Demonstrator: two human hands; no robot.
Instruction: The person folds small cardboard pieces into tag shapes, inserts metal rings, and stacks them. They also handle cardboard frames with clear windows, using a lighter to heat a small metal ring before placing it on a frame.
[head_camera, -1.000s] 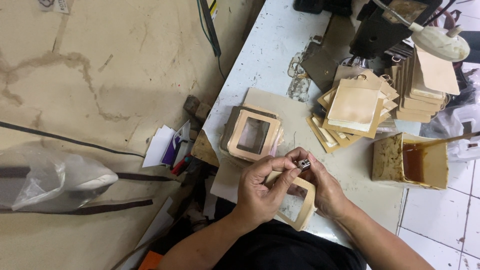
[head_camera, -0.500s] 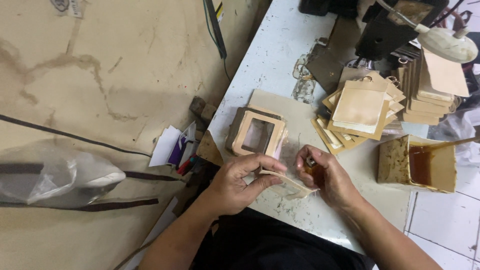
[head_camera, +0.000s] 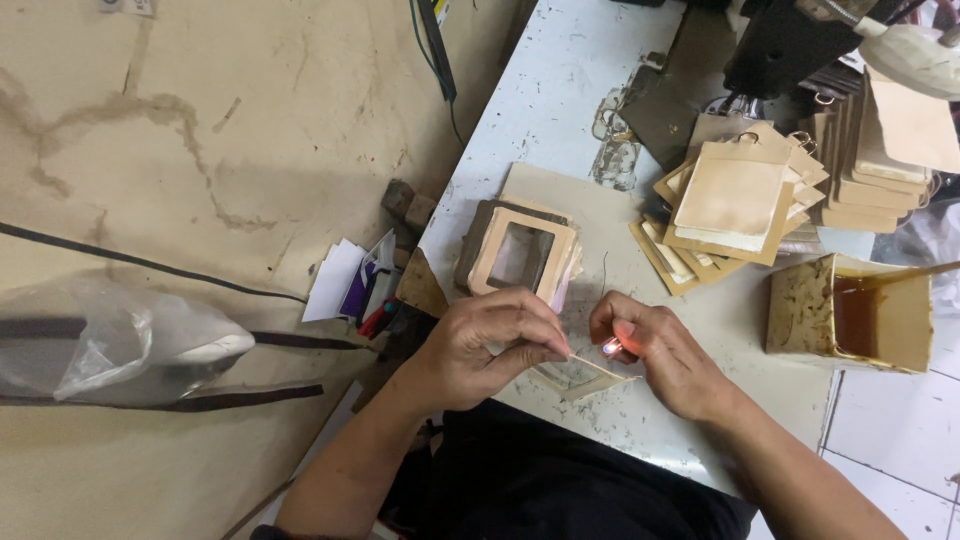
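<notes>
Tan leather frame piece (head_camera: 590, 372) edge-on, pinched between hands; small lit lighter (head_camera: 611, 347) touching.

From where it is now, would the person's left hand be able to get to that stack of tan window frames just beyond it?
Probably yes: the stack of frames lies just beyond the left hand with nothing between, though its fingers pinch a piece.

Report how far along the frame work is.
Done: one tan frame lies on a small pile by the table edge. In hand: the left hand pinches another frame piece while the right hand holds a lit lighter at it. Left: stacked tan pieces wait behind.
</notes>
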